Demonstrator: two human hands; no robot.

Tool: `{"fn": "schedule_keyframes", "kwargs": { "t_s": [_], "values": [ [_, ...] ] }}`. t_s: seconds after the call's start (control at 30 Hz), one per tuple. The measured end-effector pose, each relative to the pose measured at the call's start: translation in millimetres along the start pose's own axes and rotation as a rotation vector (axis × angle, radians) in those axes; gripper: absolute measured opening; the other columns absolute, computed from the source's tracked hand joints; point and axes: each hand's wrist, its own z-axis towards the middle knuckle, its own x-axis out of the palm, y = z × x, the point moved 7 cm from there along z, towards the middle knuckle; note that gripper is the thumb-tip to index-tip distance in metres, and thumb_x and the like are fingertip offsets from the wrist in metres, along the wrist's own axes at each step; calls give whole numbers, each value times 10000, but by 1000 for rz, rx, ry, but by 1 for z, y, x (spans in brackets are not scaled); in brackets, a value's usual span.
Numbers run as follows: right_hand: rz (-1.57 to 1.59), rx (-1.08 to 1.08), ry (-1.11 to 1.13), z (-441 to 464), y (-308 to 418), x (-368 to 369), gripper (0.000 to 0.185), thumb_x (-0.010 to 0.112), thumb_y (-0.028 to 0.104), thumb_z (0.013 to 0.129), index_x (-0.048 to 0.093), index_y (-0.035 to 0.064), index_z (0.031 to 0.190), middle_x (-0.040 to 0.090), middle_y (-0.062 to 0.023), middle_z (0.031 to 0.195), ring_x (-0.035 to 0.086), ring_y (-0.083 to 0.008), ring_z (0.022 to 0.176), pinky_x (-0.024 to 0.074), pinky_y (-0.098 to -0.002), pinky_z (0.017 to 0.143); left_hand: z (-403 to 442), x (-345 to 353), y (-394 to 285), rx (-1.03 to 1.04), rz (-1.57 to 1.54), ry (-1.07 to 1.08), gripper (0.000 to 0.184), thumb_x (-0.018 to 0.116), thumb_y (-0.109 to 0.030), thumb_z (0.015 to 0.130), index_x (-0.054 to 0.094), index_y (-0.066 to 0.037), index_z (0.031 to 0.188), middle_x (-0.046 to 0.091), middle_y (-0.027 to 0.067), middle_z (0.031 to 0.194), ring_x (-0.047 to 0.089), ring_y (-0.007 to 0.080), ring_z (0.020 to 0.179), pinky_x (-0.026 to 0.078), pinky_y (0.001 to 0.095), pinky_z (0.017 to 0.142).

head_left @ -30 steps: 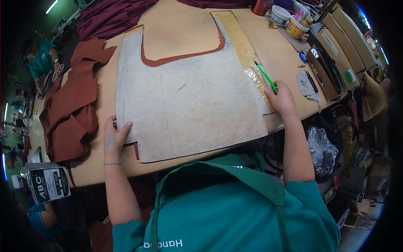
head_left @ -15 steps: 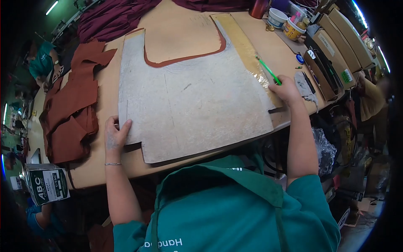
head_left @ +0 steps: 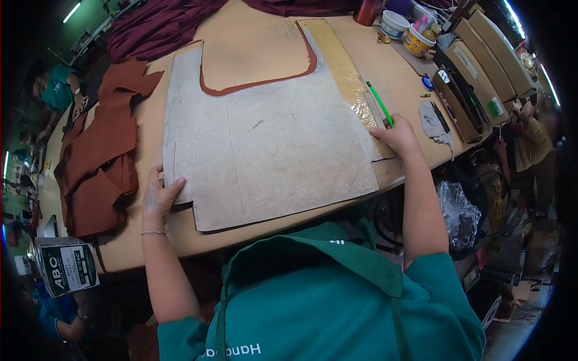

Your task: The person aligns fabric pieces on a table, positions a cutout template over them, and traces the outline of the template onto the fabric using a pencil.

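Note:
A large grey-white pattern board with a U-shaped cutout at its far side lies on the table. Reddish-brown material shows along the cutout's edge, and a yellowish taped strip runs along the right side. My left hand grips the board's lower left edge, thumb on top and fingers partly hidden at the side. At the right edge, my right hand has its thumb on the board while a green pen sticks up from its closed fingers.
Reddish-brown fabric pieces are heaped on the left of the table. Maroon cloth lies at the back. Tubs, cardboard boxes and a grey scrap sit at right. An ABC tin stands front left; a co-worker is beyond.
The board has shifted a little to the left, and both hands have moved left with it. The green pen now stands more upright in my right hand.

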Motion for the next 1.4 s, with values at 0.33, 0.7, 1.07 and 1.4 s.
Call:
{"fn": "schedule_keyframes", "kwargs": {
  "t_s": [0.33, 0.7, 1.07, 1.4],
  "values": [
    [334, 52, 106, 12, 2, 1, 463, 750, 201, 644, 502, -38, 953, 547, -98, 788, 537, -149, 727, 436, -265, 632, 3, -2, 11, -31, 30, -36, 471, 637, -74, 742, 397, 32, 1133, 606, 135, 871, 583, 156, 732, 469, 259, 639],
    [35, -21, 52, 10, 13, -5, 568, 789, 295, 573, 532, -41, 952, 590, -162, 849, 572, -227, 786, 447, -322, 722, -5, -12, 6, 23, 273, -187, 439, 663, -149, 734, 468, 47, 1075, 624, 107, 749, 576, 128, 645, 452, 243, 599],
    [42, -133, -22, 41, 16, 1, 433, 709, 279, 643, 564, 20, 957, 607, -176, 897, 590, -284, 849, 453, -354, 748, 36, -25, 2, 62, 424, -214, 398, 666, -223, 730, 529, 48, 987, 601, 90, 773, 556, 124, 695, 444, 251, 644],
    [-73, -141, 3, 22, 15, -7, 562, 745, 325, 608, 542, 13, 1029, 593, -187, 972, 574, -290, 920, 440, -343, 795, 25, -18, 17, 68, 136, -117, 353, 665, -163, 730, 530, 19, 1001, 549, 43, 799, 502, 102, 730, 418, 232, 643]
  ]
}}
